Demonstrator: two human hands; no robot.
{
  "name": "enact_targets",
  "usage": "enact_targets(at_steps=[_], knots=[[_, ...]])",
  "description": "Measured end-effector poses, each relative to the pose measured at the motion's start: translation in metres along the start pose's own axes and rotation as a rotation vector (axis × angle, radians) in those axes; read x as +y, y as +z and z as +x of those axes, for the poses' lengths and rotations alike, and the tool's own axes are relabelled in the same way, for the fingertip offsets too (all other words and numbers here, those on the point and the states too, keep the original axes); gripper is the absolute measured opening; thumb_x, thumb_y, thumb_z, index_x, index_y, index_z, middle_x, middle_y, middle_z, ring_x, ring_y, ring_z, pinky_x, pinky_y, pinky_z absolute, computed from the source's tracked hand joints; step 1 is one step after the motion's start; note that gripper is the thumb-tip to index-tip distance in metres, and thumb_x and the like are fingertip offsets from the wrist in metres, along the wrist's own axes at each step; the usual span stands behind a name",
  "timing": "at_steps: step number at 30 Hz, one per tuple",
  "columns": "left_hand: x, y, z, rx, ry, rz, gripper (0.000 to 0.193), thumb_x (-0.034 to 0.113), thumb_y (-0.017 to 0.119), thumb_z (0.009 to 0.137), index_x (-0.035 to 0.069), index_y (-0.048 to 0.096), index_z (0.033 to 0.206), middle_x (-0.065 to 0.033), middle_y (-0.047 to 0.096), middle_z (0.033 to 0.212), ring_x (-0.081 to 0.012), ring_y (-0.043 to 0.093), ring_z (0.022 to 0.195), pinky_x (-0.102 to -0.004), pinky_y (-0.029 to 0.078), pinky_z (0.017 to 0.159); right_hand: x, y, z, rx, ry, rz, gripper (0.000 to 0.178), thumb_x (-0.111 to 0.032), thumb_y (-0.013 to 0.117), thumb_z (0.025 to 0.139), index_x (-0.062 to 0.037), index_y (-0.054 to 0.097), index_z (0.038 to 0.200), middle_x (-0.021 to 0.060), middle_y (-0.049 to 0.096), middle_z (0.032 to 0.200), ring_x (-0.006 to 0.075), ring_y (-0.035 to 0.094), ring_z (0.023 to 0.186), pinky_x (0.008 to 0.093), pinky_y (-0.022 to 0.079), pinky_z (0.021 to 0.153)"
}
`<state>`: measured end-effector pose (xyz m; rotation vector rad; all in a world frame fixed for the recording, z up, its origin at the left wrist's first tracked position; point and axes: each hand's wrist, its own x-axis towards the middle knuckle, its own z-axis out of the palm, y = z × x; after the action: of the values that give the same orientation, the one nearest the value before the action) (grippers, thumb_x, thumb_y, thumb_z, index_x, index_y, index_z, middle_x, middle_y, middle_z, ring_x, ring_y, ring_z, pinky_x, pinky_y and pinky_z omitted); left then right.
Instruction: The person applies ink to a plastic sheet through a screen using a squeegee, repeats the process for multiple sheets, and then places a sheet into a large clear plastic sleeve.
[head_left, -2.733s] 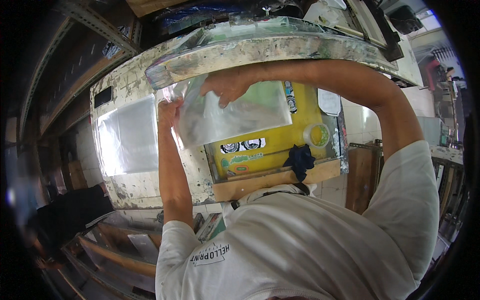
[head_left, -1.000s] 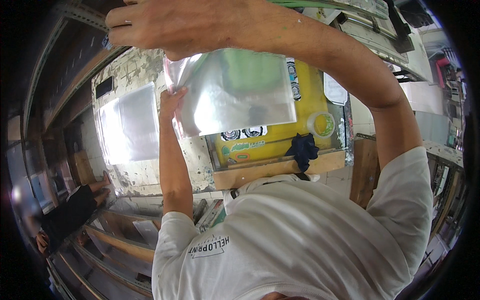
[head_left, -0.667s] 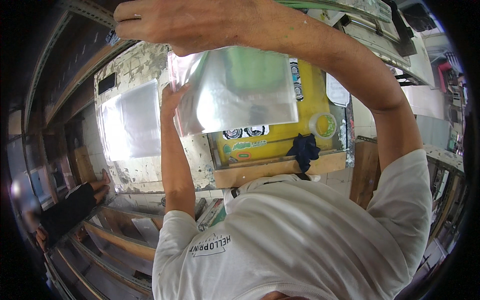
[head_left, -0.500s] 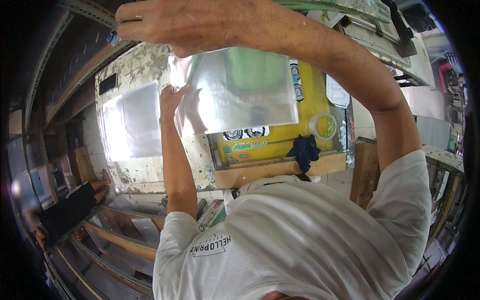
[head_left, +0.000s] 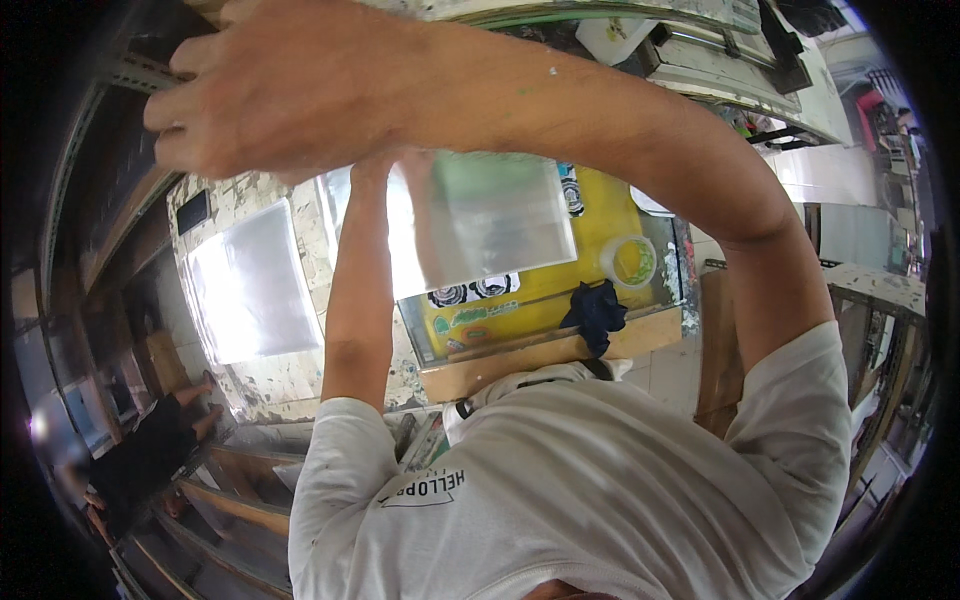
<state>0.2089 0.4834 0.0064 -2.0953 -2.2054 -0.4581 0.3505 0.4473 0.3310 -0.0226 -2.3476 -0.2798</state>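
My right arm crosses the top of the view, and my right hand (head_left: pixel 275 95) is raised at the upper left, close to the camera. Its fingers are bent, their tips out of sight; anything in them is hidden. My left hand (head_left: pixel 372 172) reaches to the left side of a clear, shiny plastic sheet (head_left: pixel 490 225), and my right hand and wrist cover its fingers. The sheet lies over a yellow panel (head_left: pixel 610 220) with black-and-white round prints (head_left: pixel 472 288) near its front. To its left, another clear glossy sheet (head_left: pixel 252 285) lies on the paint-stained table (head_left: pixel 375 375).
A roll of tape (head_left: pixel 608 265) and a crumpled dark blue cloth (head_left: pixel 597 318) lie toward the panel's near right. A wooden bar (head_left: pixel 550 355) borders the near edge. At the table's far left is a black phone (head_left: pixel 193 210). Another person (head_left: pixel 150 455) is beyond the lower-left racks.
My right hand has swung left and come nearer the camera. My left hand has moved farther away, and its fingers have gone behind my right hand. The view has shifted slightly.
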Motion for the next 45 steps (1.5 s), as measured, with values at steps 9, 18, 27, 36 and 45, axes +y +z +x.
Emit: enact_targets(at_steps=[9,18,27,36,45], knots=[[0.005,-0.003,0.01,-0.059,-0.074,-0.081,0.068,0.043,0.066,0.093,0.003,0.044,0.145,-0.019,0.048,0.146,-0.0318,0.051,0.131,-0.0456,0.045,0.105,0.001,0.012,-0.005,0.072,0.031,-0.114,0.026,-0.024,0.082,0.079,-0.0144,0.075,0.102,-0.0006,0.073,0.103,0.0179,0.071,0.102,0.0347,0.063,0.079],[0.006,-0.007,0.008,-0.025,-0.133,-0.142,0.067,0.041,0.063,0.096,0.004,0.04,0.147,-0.0162,0.047,0.148,-0.0297,0.05,0.132,-0.0447,0.043,0.108,0.003,0.01,0.002,-0.02,0.008,-0.073,0.039,-0.029,0.08,0.081,-0.0233,0.069,0.119,0.0007,0.069,0.114,0.0214,0.067,0.111,0.038,0.061,0.082],[0.014,-0.015,0.005,0.11,-0.256,-0.28,0.066,0.039,0.06,0.099,0.004,0.036,0.149,-0.0134,0.046,0.149,-0.0277,0.05,0.132,-0.0439,0.042,0.11,-0.004,0.015,0.0,0.004,0.029,-0.068,0.038,-0.027,0.081,0.079,-0.021,0.071,0.116,0.0021,0.069,0.112,0.0227,0.068,0.109,0.039,0.061,0.081],[0.061,-0.113,-0.088,0.617,-0.595,-1.12,0.064,0.037,0.058,0.101,0.005,0.032,0.151,-0.0106,0.045,0.15,-0.0256,0.049,0.133,-0.0431,0.041,0.112,-0.029,-0.003,-0.02,-0.041,0.075,-0.113,0.026,-0.026,0.079,0.078,-0.0191,0.07,0.102,-0.0066,0.066,0.095,0.0141,0.067,0.102,0.0315,0.053,0.081],[0.073,-0.179,-0.13,0.764,-0.332,-1.296,0.084,0.068,0.046,0.097,-0.001,0.044,0.146,-0.0148,0.052,0.142,-0.0268,0.047,0.135,-0.0421,0.039,0.113,-0.052,0.001,-0.043,-0.001,0.04,-0.067,0.025,-0.027,0.074,0.083,-0.0178,0.067,0.106,-0.0032,0.067,0.103,0.0182,0.067,0.104,0.0368,0.054,0.075]])
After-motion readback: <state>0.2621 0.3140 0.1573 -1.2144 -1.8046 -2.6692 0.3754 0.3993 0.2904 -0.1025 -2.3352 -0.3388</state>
